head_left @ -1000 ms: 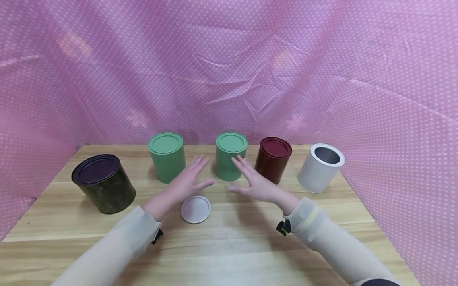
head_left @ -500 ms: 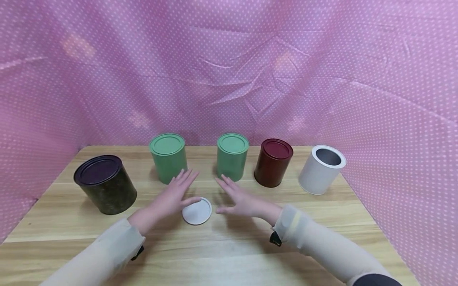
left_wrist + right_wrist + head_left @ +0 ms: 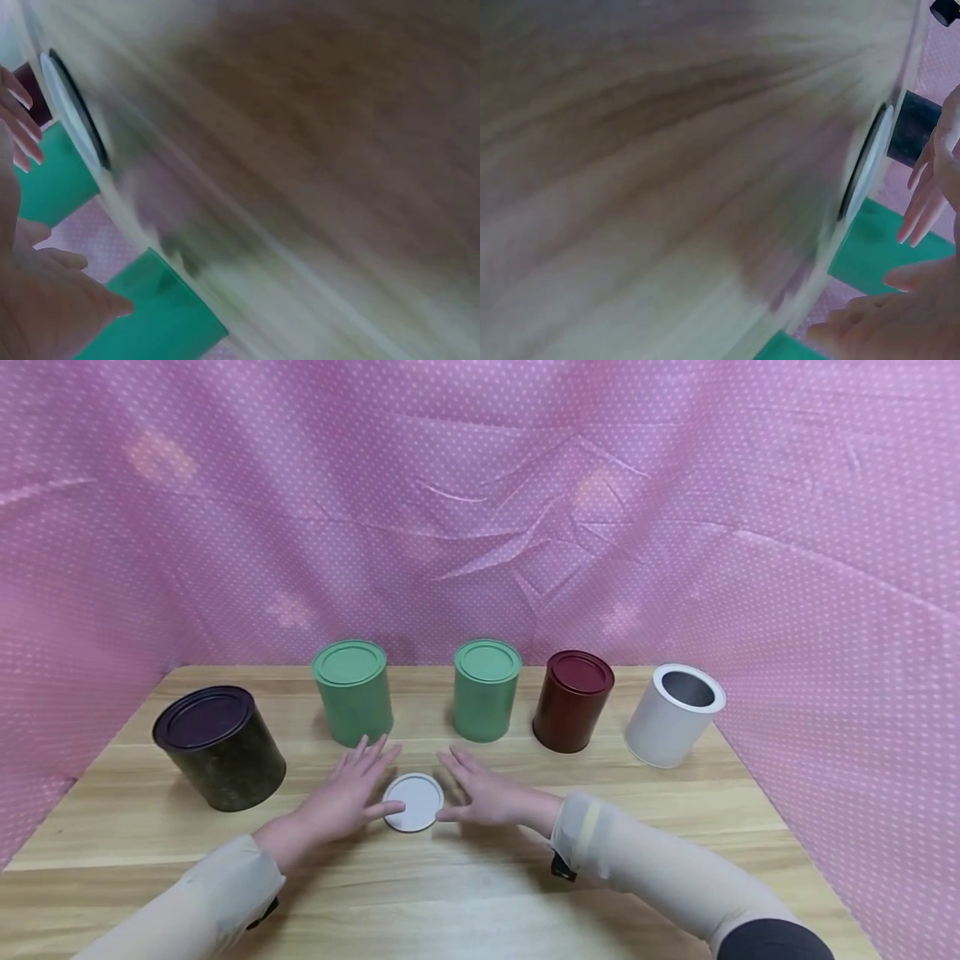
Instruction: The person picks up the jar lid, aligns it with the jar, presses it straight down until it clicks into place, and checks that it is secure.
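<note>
A round white lid (image 3: 414,802) lies flat on the wooden table between my two hands. On its left, my left hand (image 3: 339,799) has its fingers spread, and the thumb reaches over the lid's near edge. Whether that thumb touches it, I cannot tell. My right hand (image 3: 486,793) is at the lid's right side, fingers extended and thumb close to the rim. Neither hand grips anything. In the left wrist view the lid (image 3: 73,109) appears nearly edge-on, and the right wrist view shows the lid (image 3: 868,161) likewise.
Behind the hands stand two green cans (image 3: 352,693), one a bit to the right, and a dark red can (image 3: 573,702). A white can (image 3: 667,722) with an uncovered top is at far right, a black can (image 3: 225,752) at left. Pink dotted cloth (image 3: 480,510) surrounds the table.
Both hands have come down and nearer to me, from in front of the green cans to either side of the white lid. The lid and cans have stayed in place.
</note>
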The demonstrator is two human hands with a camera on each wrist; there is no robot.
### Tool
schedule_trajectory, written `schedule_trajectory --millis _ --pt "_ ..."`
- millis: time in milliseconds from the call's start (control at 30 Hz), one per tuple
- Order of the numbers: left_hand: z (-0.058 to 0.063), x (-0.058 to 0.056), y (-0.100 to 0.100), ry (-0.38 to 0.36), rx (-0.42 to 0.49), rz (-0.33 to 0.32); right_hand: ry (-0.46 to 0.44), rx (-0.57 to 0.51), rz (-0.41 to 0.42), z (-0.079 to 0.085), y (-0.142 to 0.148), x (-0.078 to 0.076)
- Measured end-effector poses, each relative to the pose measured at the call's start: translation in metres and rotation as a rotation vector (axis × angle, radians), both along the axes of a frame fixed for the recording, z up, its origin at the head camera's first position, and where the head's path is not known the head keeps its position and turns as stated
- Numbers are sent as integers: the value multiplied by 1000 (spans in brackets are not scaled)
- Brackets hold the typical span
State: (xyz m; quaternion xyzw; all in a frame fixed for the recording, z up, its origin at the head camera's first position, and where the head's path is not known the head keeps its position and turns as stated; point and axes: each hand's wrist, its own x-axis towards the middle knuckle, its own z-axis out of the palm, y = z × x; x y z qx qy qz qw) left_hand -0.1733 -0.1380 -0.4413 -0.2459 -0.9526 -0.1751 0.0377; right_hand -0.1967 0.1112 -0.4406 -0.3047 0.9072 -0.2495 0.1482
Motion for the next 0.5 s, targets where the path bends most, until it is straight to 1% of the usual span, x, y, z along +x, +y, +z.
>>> schedule_trajectory --millis 133,233,367,500 --pt "-5 1 -2 -4 -18 -7 44 38 22 -6 -3 0" --pt "-9 0 -4 -33 -39 0 68 74 42 -9 -5 -1" --pt "-15 -1 -6 -74 -56 -10 64 94 56 -10 -5 -2" --pt "-15 0 -7 -137 -32 -30 54 108 59 -9 -5 -2"
